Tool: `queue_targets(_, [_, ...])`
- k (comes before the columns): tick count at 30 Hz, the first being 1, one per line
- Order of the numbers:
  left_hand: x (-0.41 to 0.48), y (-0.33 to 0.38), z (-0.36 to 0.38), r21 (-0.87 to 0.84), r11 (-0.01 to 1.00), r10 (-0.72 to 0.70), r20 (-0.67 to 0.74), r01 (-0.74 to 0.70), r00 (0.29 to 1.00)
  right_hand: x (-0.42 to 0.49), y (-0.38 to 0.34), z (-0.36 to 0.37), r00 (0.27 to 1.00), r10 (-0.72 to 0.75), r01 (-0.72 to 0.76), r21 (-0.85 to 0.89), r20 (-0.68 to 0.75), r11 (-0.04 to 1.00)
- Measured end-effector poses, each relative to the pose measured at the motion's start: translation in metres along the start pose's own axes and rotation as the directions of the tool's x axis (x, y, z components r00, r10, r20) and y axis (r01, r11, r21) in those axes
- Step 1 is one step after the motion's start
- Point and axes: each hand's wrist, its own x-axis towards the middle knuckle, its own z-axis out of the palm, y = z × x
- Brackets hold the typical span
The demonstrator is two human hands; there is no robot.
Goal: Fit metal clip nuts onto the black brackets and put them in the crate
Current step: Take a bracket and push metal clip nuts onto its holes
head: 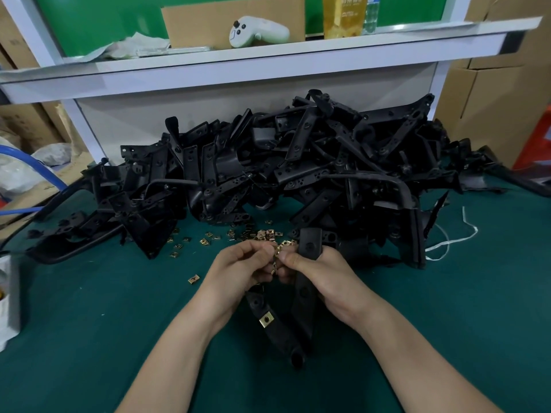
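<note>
Gripping a black bracket [310, 245] by its flat upper strap, the right hand [325, 275] curls round it above the green worktop [89, 323], thumb pressed at the strap's edge. The left hand [238, 269] pinches a small brass-coloured clip nut [278, 250] against that same edge. A fitted nut [266, 319] sits on the bracket's lower limb. The bracket looks stiff and light enough for one hand, best held close to the hole being worked so it cannot twist. The nut looks thin, springy and slick, so it is easily dropped; pinching its flat faces with the open mouth towards the edge seems safest. Loose nuts [262, 234] lie before the heap of brackets [298, 162]. No crate is in view.
</note>
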Motion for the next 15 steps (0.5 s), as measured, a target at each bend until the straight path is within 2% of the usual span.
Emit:
queue_targets(2, [0.001, 0.003, -0.006, -0.047, 0.999, -0.01, -0.058, 0.008, 0.998, -0.001, -0.003, 0.0, 1.0, -0.003, 0.003, -0.01, -0.025, 1.0])
queue_targets(6, [0.004, 0.008, -0.026, -0.062, 0.993, 0.077, -0.256, -0.096, 0.964, -0.001, -0.012, -0.014, 0.977, -0.046, 0.058, 0.053, -0.208, 0.997])
queue_targets(8, [0.004, 0.007, -0.022, -0.07, 0.989, 0.108, -0.265, -0.13, 0.958, -0.001, -0.012, -0.017, 0.968, -0.003, 0.042, 0.148, -0.25, 0.988])
queue_targets(11, [0.003, 0.002, -0.007, -0.111, 0.983, 0.115, -0.235, -0.144, 0.965, 0.001, -0.012, -0.011, 0.969, 0.057, 0.007, 0.262, -0.239, 0.965])
queue_targets(15, [0.004, -0.003, -0.002, -0.095, 0.979, 0.154, -0.225, -0.179, 0.962, 0.003, -0.013, -0.009, 0.961, 0.091, 0.026, 0.412, -0.26, 0.911])
